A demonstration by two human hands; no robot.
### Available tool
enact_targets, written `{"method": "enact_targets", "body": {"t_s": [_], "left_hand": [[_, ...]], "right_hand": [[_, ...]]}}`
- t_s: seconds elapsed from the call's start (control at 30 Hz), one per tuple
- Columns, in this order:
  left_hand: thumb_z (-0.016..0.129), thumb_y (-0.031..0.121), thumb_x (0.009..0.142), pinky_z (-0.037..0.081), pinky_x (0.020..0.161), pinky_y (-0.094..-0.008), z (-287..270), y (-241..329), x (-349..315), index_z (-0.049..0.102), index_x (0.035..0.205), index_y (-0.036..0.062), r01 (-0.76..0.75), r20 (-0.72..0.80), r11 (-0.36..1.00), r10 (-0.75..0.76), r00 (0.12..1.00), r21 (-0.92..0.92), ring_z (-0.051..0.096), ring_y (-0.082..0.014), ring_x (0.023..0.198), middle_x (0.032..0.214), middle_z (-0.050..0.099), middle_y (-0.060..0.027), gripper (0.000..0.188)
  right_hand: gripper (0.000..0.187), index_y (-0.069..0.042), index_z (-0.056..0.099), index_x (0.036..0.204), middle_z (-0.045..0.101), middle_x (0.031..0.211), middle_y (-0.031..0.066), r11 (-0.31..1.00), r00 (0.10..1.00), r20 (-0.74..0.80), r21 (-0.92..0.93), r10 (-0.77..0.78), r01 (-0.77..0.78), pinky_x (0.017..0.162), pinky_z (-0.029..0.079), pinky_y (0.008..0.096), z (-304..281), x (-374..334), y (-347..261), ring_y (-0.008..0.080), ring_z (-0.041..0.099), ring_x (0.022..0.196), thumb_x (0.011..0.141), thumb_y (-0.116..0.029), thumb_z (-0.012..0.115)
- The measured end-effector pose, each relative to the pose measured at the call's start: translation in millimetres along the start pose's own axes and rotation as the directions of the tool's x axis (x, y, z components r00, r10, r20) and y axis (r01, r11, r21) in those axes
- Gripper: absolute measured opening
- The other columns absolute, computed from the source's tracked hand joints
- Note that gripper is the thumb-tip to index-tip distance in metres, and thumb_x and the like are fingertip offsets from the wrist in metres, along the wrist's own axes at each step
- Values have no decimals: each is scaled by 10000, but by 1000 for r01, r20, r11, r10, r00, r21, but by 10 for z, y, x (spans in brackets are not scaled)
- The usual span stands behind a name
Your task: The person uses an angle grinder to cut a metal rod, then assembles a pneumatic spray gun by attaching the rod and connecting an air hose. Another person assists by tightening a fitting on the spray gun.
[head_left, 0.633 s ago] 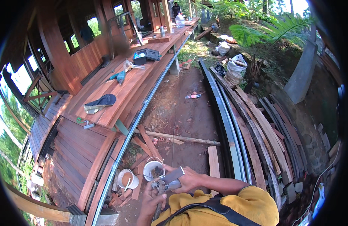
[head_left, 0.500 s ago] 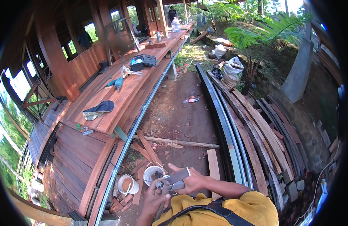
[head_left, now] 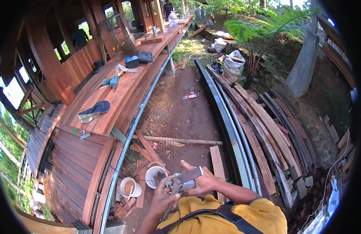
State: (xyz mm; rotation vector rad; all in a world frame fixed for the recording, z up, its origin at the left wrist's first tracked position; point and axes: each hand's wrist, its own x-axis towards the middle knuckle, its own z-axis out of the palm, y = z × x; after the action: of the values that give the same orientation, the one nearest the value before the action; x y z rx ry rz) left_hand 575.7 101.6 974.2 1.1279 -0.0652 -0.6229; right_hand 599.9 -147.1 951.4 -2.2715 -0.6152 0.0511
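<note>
Left hand [head_left: 161, 198] grips gray tool [head_left: 189, 175]; right hand [head_left: 204, 182] holds it too, thumb out. Likely adjusting; next needs steady grip.

Looks like an outdoor building site by a timber house [head_left: 76, 74]: has a power drill [head_left: 113, 82] back from the near corners of a plank bench [head_left: 120, 100], an open toolbox [head_left: 145, 57] by its right edge, stacked boards [head_left: 262, 120] and beams [head_left: 236, 145] along dirt ground [head_left: 180, 115], buckets [head_left: 138, 189] beside wood offcuts [head_left: 122, 211].

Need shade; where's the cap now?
At left in the head view, the cap lies on the near end of the bench, closer than the teal tool.
</note>
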Motion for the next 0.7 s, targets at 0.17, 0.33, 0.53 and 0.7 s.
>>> {"method": "enact_targets", "body": {"t_s": [0.17, 0.33, 0.53, 0.7], "left_hand": [[723, -81, 883, 474, 496, -274, -19, -17, -67, 373, 1588, 67, -5, -47, 1000, 4, 999, -29, 626, -159, 580, 1082, 673, -150, 801], [753, -35, 866, 485, 482, -280, -15, -26, -128, 382, 1582, 54, -49, -92, 999, 47, 995, -16, 625, -168, 573, 1044, 673, -146, 812], [727, -81, 879, 472, 478, -271, -40, 1, -155, 385, 1580, 62, -61, -89, 998, 60, 994, -15, 626, -156, 580, 1100, 682, -162, 793], [723, -93, 889, 463, 470, -269, -17, 81, -106, 371, 1587, 62, -95, -69, 996, 94, 993, -2, 617, -150, 573, 1102, 683, -167, 797]], "right_hand": [[1202, 59, 224, 1655, 756, 1225, 176, 999, 999, 21, 14, -42, 41, 906, 600, 458, 38, 71, -9, 419, 751, 1047, 704, -339, 842], [1187, 75, 227, 1646, 759, 1218, 179, 997, 994, 77, 8, -71, 71, 912, 600, 456, 48, 147, -32, 421, 748, 1054, 710, -331, 834], [1171, 74, 240, 1643, 755, 1224, 179, 995, 993, 74, 45, -87, 84, 922, 600, 457, 57, 200, -39, 421, 744, 1051, 715, -331, 828], [1188, 53, 257, 1650, 749, 1196, 210, 988, 989, -23, 50, -148, 149, 873, 606, 470, 40, 255, 9, 419, 743, 1048, 692, -329, 846]]}}
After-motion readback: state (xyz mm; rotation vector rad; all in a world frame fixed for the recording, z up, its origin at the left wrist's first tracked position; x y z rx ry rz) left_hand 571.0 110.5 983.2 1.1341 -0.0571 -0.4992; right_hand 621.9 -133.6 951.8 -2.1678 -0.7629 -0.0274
